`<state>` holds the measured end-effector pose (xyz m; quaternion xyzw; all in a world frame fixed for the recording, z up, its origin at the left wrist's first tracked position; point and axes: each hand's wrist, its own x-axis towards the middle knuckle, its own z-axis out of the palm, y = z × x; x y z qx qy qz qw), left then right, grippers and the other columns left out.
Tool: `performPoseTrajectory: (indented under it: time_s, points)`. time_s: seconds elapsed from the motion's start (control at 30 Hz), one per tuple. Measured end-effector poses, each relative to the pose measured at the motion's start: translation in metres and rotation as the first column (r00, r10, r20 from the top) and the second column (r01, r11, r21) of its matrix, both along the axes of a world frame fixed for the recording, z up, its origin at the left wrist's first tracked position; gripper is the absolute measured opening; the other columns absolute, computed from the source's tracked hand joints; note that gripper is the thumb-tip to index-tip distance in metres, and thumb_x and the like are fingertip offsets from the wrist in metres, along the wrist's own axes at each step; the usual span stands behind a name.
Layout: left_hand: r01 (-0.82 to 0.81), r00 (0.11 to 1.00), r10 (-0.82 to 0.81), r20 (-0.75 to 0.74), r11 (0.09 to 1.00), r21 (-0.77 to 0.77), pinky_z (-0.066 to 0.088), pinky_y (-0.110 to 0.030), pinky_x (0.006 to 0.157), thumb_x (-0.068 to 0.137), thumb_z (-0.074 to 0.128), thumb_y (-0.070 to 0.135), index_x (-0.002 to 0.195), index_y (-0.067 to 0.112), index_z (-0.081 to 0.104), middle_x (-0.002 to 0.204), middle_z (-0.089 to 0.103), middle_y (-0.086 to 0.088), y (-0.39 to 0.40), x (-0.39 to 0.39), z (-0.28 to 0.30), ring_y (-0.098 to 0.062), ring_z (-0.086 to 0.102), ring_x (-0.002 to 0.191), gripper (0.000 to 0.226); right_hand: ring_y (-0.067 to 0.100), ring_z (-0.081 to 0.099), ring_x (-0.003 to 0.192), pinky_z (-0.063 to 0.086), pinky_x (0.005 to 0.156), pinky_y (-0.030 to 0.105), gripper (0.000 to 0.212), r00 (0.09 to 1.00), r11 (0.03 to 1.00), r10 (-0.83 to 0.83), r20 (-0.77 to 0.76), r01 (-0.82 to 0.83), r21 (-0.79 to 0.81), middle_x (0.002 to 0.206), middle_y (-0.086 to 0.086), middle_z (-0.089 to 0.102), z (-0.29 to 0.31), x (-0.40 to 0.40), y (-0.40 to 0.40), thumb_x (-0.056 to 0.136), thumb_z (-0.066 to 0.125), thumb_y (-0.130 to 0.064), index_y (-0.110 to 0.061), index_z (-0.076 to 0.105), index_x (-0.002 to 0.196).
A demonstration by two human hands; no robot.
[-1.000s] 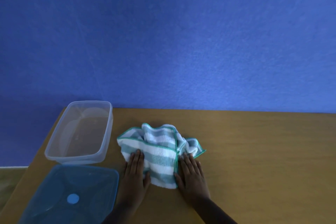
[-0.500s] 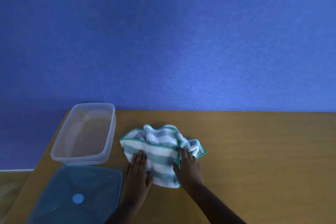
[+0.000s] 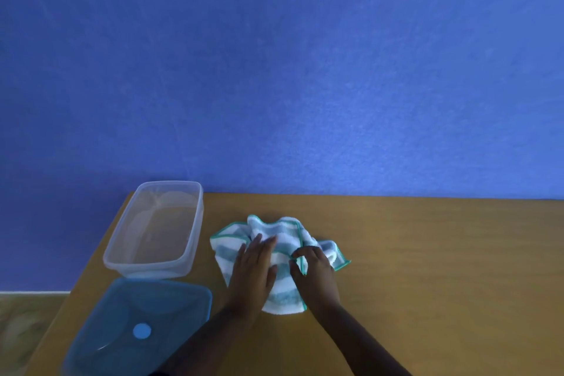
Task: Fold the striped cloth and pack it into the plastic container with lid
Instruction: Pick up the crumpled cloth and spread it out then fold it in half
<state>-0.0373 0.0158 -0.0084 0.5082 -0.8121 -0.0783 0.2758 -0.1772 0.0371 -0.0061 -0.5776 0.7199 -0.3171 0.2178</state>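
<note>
From my seat at the feed I see only two hands and forearms, rising from the bottom edge of the head view. The left hand point(image 3: 254, 272) and the right hand point(image 3: 316, 273) are both bare: I can make out no gloves, rings, watch or bands on them. Both forearms are bare too, uncovered all the way down to where the frame cuts them off, so no sleeve or cuff shows. The fingers are slim, the nails short as far as I can tell. The lower arms sit in shadow, with detail lost there.
</note>
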Motion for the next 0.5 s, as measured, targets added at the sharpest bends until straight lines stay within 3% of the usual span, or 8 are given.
performPoseTrajectory:
  time_s: [0.1, 0.2, 0.3, 0.5]
  points:
    - [0.095, 0.995, -0.094, -0.018, 0.99, 0.1, 0.025, -0.043, 0.114, 0.086, 0.051, 0.013, 0.113, 0.022, 0.062, 0.114, 0.069, 0.001, -0.01, -0.006, 0.017, -0.018, 0.056, 0.12, 0.031, -0.002, 0.058, 0.077, 0.044, 0.075, 0.019, 0.011, 0.98, 1.0, 0.01, 0.2, -0.004, -0.031, 0.078, -0.012, 0.062, 0.013, 0.006, -0.003, 0.084, 0.06, -0.013, -0.023, 0.06, 0.081]
    - [0.095, 0.994, -0.092, -0.052, 0.994, 0.059, 0.043, -0.043, 0.095, 0.085, 0.047, 0.018, 0.083, 0.021, 0.067, 0.078, 0.073, 0.0, -0.019, -0.004, 0.035, -0.022, 0.064, 0.08, 0.02, -0.011, 0.056, 0.063, 0.039, 0.061, 0.009, 0.028, 0.959, 0.997, -0.007, 0.283, 0.028, -0.071, 0.062, -0.014, 0.059, 0.03, 0.005, -0.01, 0.084, 0.063, -0.012, -0.033, 0.053, 0.068]
    - [0.112, 0.99, -0.107, -0.094, 0.993, 0.043, 0.048, -0.033, 0.075, 0.081, 0.052, 0.019, 0.089, 0.012, 0.07, 0.079, 0.074, -0.01, -0.024, 0.005, 0.045, -0.028, 0.067, 0.076, 0.021, -0.012, 0.054, 0.056, 0.038, 0.057, 0.004, 0.02, 0.934, 0.994, 0.024, 0.356, 0.014, -0.105, 0.062, -0.015, 0.06, 0.052, -0.006, -0.018, 0.083, 0.065, -0.01, -0.026, 0.062, 0.071]
    - [0.019, 0.999, -0.017, -0.035, 0.998, 0.059, 0.051, -0.034, 0.072, 0.084, 0.049, 0.027, 0.096, 0.006, 0.068, 0.093, 0.073, -0.014, -0.026, 0.033, 0.047, -0.033, 0.068, 0.081, 0.031, -0.009, 0.05, 0.05, 0.042, 0.057, 0.013, 0.014, 0.859, 0.972, -0.011, 0.512, 0.13, -0.197, 0.066, -0.004, 0.061, 0.096, -0.04, -0.032, 0.084, 0.062, -0.003, -0.015, 0.068, 0.082]
